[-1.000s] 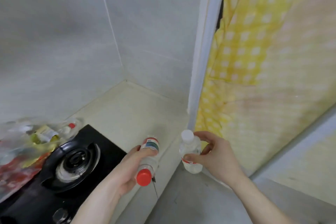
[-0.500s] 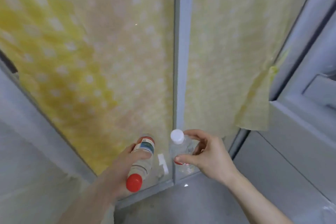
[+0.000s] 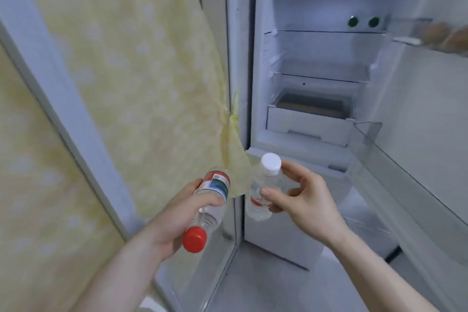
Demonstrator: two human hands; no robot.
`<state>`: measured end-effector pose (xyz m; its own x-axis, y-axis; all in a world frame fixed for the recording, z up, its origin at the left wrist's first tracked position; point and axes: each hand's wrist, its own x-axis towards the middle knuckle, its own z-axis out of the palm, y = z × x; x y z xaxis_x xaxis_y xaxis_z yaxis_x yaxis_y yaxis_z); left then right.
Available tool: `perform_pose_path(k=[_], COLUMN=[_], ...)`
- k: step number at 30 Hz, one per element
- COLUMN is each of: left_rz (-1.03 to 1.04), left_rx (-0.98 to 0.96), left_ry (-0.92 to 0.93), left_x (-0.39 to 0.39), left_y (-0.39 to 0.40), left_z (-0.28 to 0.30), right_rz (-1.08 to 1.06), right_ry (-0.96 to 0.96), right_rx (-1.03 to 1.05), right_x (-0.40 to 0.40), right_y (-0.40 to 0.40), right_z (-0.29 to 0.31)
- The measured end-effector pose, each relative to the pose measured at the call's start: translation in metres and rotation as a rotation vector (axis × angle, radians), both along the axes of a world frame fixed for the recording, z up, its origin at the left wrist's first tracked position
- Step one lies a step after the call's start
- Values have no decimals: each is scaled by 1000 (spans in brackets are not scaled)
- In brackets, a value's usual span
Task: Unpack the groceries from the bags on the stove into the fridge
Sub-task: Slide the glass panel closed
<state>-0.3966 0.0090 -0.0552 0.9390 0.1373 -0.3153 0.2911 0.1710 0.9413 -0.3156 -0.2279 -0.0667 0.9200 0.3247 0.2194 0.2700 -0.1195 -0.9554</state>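
My left hand (image 3: 174,218) grips a clear bottle with a red cap (image 3: 211,200), tilted with the cap towards me. My right hand (image 3: 304,204) holds a small clear bottle with a white cap (image 3: 263,189) upright, fingers and thumb curled round its body. Both bottles hang in the air just in front of the open fridge (image 3: 316,63), near its lower left edge. The fridge interior is lit, with glass shelves and a white drawer (image 3: 309,124). The stove and bags are out of view.
The open fridge door (image 3: 425,159) stands at the right, with a shelf of eggs (image 3: 440,35) near its top. Two green-capped items (image 3: 363,22) sit at the back of the upper shelf. A yellow dotted curtain (image 3: 126,71) on a glass door fills the left side.
My view has swung right from the stove corner past the curtain to the open fridge. Both hands kept their bottles and now hold them before the fridge opening.
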Motion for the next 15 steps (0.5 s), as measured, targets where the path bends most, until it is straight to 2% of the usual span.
perform_pose_path(k=[6,15], left_rz=[-225,-278], left_rx=[52,153], left_ry=[-86,-243], left_x=[104,253], left_y=[-29,-67], left_z=[38,101], right_rz=[-196,-284], right_ry=[-114,-264], right_rx=[-32,127], right_x=[65,195], right_y=[-44,-69], right_z=[22,69])
